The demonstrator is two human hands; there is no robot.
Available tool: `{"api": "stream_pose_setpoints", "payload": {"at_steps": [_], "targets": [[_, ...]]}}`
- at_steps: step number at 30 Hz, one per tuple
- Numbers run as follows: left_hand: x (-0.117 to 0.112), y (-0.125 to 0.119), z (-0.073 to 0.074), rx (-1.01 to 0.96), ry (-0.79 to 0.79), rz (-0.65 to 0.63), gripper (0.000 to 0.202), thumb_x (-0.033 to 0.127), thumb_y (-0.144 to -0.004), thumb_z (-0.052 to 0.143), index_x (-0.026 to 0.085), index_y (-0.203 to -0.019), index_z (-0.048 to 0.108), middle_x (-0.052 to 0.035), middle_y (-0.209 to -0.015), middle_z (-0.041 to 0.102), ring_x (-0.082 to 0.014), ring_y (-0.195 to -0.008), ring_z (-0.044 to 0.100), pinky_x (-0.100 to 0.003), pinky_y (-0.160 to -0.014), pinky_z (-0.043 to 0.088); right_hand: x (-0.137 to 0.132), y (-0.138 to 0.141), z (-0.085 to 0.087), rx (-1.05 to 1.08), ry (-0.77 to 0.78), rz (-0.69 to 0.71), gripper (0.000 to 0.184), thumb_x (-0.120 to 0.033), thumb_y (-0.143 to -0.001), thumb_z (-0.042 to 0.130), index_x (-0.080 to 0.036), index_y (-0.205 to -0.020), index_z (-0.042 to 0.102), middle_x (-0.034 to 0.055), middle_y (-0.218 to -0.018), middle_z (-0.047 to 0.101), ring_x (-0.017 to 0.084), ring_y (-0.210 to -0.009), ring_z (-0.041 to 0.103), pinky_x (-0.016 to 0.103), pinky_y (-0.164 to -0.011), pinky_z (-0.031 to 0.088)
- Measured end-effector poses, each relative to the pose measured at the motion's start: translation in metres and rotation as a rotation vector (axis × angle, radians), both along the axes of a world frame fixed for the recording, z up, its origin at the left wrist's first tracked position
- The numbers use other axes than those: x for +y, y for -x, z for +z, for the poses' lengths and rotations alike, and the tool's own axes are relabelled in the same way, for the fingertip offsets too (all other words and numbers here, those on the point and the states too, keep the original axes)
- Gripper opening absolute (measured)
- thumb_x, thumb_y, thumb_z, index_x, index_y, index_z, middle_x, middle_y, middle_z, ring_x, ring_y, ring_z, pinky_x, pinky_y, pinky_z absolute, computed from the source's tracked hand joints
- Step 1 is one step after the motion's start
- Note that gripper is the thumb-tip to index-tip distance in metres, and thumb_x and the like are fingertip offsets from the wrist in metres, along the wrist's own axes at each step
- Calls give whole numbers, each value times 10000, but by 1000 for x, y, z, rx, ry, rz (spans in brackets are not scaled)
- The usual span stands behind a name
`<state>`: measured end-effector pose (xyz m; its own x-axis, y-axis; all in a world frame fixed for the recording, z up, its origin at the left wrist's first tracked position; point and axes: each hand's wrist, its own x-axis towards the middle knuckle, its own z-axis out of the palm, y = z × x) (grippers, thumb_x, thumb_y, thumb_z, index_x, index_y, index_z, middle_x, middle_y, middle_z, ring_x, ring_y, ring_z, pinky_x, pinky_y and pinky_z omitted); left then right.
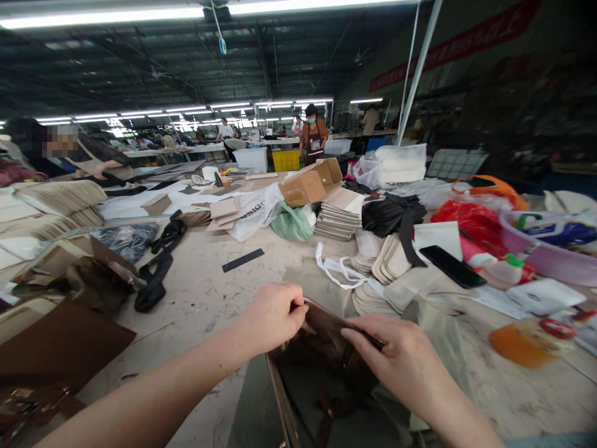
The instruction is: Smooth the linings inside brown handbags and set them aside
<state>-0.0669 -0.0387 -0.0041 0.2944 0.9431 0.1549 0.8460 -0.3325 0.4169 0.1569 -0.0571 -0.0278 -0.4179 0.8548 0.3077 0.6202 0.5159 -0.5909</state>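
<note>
A dark brown leather bag (321,367) lies open-mouthed on the worktable (209,292) right in front of me. My left hand (275,314) is closed in a pinch on the far left of the bag's top rim. My right hand (396,354) grips the rim on the right, fingers curled over its edge. The bag's inside is dark, and its lower part runs out of the picture.
Stacks of beige cut pieces (382,261), a black phone (451,266), cardboard boxes (303,186), black straps (156,267) and a brown panel (60,342) crowd the table. A purple basin (550,255) and red bags sit at right. Other workers stand further back.
</note>
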Motion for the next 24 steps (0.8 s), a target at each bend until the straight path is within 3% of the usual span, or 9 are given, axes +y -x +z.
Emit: {"api": "stream_pose_setpoints", "payload": {"at_steps": [6, 18, 21, 24], "targets": [[1, -2, 1, 9, 14, 4, 110, 187, -763, 551, 180, -660, 587, 5, -695, 641, -132, -644, 557, -242, -585, 352, 0, 2, -3, 43, -15, -79, 184, -282, -857, 529, -255, -896, 707, 24, -823, 702, 171, -718, 645, 262, -681, 505], [1, -6, 3, -9, 3, 36, 98, 186, -765, 555, 179, -673, 586, 9, -692, 635, -129, -652, 558, -240, -591, 348, 5, 0, -6, 52, 32, -86, 236, -329, -881, 502, -240, -806, 707, 23, -761, 693, 168, -684, 639, 262, -646, 490], [1, -6, 3, -19, 0, 30, 92, 177, -759, 555, 181, -675, 591, 12, -699, 643, -128, -648, 562, -239, -589, 354, 2, 1, 0, -31, 14, -39, 265, -427, -859, 534, -242, -961, 694, 41, -858, 709, 190, -749, 655, 276, -663, 512], [0, -7, 2, -25, -4, 25, 86, 169, -753, 553, 182, -680, 597, 13, -702, 649, -128, -639, 565, -234, -580, 363, 0, 7, 4, -117, -124, -95, 445, -509, -801, 593, -208, -1126, 635, 81, -985, 700, 225, -834, 656, 308, -703, 513]]}}
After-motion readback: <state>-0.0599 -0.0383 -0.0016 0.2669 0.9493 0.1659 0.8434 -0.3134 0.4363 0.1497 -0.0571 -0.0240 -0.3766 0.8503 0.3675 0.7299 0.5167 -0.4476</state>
